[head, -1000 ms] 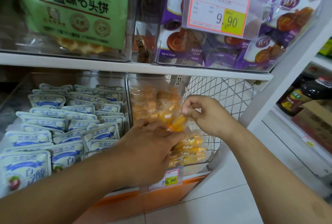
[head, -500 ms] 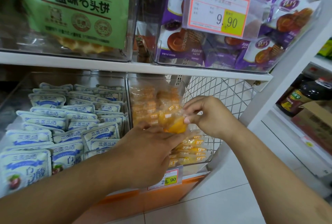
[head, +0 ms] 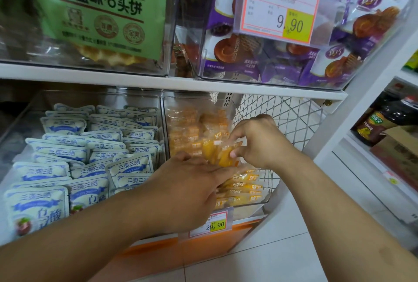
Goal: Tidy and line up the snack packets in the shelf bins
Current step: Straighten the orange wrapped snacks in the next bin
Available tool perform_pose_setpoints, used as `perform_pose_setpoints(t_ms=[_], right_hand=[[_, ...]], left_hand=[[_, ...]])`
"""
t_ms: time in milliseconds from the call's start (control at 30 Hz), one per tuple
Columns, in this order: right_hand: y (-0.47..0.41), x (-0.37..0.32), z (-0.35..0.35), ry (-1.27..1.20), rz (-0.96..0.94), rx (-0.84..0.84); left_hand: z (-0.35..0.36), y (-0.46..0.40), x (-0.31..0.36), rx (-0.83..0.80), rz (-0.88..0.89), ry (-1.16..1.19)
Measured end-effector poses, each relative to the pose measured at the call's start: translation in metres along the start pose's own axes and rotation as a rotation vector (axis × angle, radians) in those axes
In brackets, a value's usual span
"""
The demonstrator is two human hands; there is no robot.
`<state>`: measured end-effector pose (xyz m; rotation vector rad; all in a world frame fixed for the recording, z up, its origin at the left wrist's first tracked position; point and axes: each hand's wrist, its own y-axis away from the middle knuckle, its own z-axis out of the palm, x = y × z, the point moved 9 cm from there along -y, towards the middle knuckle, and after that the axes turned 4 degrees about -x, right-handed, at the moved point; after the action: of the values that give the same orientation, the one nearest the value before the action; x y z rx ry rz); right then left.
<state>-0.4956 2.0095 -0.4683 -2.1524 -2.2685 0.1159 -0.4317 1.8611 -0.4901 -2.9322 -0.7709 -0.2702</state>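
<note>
A clear shelf bin (head: 248, 203) on the lower shelf holds several small orange-yellow snack packets (head: 243, 187). My right hand (head: 260, 141) pinches one orange packet (head: 222, 157) by its top edge, lifted above the pile. My left hand (head: 187, 189) lies palm down over the front of the same bin, its fingertips reaching under that lifted packet; the fingers hide the packets beneath. The neighbouring clear bin (head: 29, 109) on the left is filled with rows of white-and-blue packets (head: 97, 146).
The upper shelf (head: 172, 82) carries a bin with a green-labelled waffle bag (head: 101, 12) and a bin of purple packets (head: 282, 64) with a 9.90 price tag. A white wire mesh panel (head: 287, 118) closes the shelf's right side. Bottles and a cardboard box (head: 398, 152) stand further right.
My right hand has moved slightly down and towards the left hand with the orange packet. The left hand has stayed over the bin's front.
</note>
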Motion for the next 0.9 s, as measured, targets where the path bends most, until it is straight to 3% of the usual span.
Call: perform_pose_setpoints(t_ms=[300,633,767,900], right_hand=[[-0.006,-0.006,0.0,0.178,0.113,0.047],[0.033,0.005,-0.016,-0.344,0.059,0.106],[0.051,-0.005,-0.009,-0.344,0.045,-0.017],[0.058,-0.016,-0.015,-0.306,0.051,0.043]], left_hand=[[0.0,0.001,-0.003,-0.016,-0.034,-0.001],[-0.005,-0.001,-0.004,-0.018,-0.051,0.029],[-0.008,0.001,-0.014,0.009,-0.134,0.14],[-0.011,0.011,-0.027,0.042,-0.181,0.067]])
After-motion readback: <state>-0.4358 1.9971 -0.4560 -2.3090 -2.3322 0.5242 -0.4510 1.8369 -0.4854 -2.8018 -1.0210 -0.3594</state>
